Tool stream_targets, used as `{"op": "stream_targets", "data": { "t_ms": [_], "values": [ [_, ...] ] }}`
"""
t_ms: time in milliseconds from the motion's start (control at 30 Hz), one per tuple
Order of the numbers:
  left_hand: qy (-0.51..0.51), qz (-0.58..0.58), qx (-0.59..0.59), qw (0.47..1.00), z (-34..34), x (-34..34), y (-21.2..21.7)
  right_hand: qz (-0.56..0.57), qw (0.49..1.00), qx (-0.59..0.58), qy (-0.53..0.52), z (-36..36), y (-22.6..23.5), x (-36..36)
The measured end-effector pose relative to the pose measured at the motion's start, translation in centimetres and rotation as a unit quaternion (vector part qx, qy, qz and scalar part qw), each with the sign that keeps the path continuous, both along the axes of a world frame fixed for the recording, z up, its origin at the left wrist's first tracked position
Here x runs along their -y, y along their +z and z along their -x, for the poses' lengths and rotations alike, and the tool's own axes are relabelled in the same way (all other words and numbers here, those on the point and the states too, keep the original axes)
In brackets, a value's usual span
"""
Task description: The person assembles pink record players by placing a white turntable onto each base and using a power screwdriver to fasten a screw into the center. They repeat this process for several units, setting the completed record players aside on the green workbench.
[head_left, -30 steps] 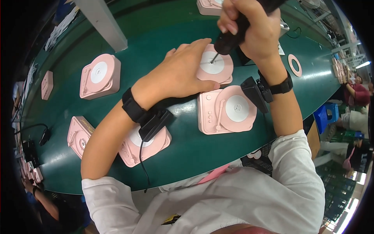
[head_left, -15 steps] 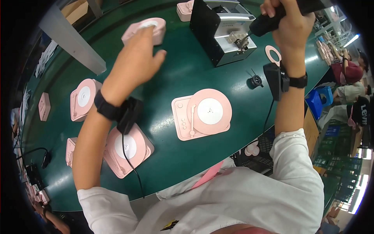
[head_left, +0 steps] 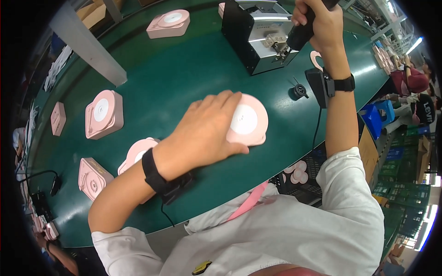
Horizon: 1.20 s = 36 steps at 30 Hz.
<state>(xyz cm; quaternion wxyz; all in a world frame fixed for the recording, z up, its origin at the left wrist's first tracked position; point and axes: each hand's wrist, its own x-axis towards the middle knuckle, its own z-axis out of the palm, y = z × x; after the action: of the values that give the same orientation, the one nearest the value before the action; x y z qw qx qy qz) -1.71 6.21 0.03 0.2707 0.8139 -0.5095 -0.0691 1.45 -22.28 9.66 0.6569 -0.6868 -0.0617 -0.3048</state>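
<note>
Pink casing [head_left: 246, 120] now lies under the left hand [head_left: 207, 129], flat on the green belt [head_left: 184, 69] just in front of the person. Half a second ago that hand was stretched far up the belt to a casing near the top edge; now it is drawn back, palm down, with its fingers spread over the casing's left side and the white disc left bare. It presses or steadies the piece, it does not lift it. The right hand [head_left: 317, 23] is clenched round a black driver [head_left: 299, 34], whose tip sits at the silver feeder box [head_left: 262, 34] at the far side of the belt. A second ago the driver was down on a casing; it has since risen and gone to the feeder. Judged from this, one piece is finished and a fresh one is brought into place, while the driver seems to be collecting a screw, though the tip is too small to tell. Other casings lie well apart on the belt: one [head_left: 105, 114] to the left, one [head_left: 169, 23] far up, one [head_left: 138, 154] partly hidden behind the left forearm. Both wrists wear black straps.
</note>
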Motion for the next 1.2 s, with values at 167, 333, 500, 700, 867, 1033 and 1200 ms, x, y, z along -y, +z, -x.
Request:
{"op": "stream_targets", "data": {
  "t_ms": [167,333,500,700,867,1033,1200],
  "values": [
    [0.038,0.045,0.021,0.998,-2.8,0.3,-1.1,-0.065,0.993,0.058,0.075,3.8,0.7,-5.0],
    [0.019,0.047,-0.045,0.998,-3.9,0.5,-0.7,-0.091,0.986,0.042,0.131,5.1,0.6,-10.1],
    [0.026,0.052,-0.067,0.996,-3.8,0.7,-0.6,-0.063,0.985,0.017,0.159,4.2,-1.0,-10.1],
    [0.029,0.053,-0.071,0.996,-4.0,0.5,-1.0,-0.037,0.989,0.022,0.141,4.1,-1.4,-10.7],
    [0.026,0.057,-0.073,0.995,-4.0,0.4,-1.1,-0.032,0.989,0.018,0.146,4.4,-1.5,-10.9],
    [0.023,0.067,-0.070,0.995,-3.9,0.5,-1.2,-0.019,0.992,0.011,0.128,4.9,-1.2,-11.3],
    [0.021,0.070,-0.067,0.995,-3.6,0.5,-0.9,-0.007,0.991,0.001,0.137,4.6,-0.9,-11.2]
  ]
}}
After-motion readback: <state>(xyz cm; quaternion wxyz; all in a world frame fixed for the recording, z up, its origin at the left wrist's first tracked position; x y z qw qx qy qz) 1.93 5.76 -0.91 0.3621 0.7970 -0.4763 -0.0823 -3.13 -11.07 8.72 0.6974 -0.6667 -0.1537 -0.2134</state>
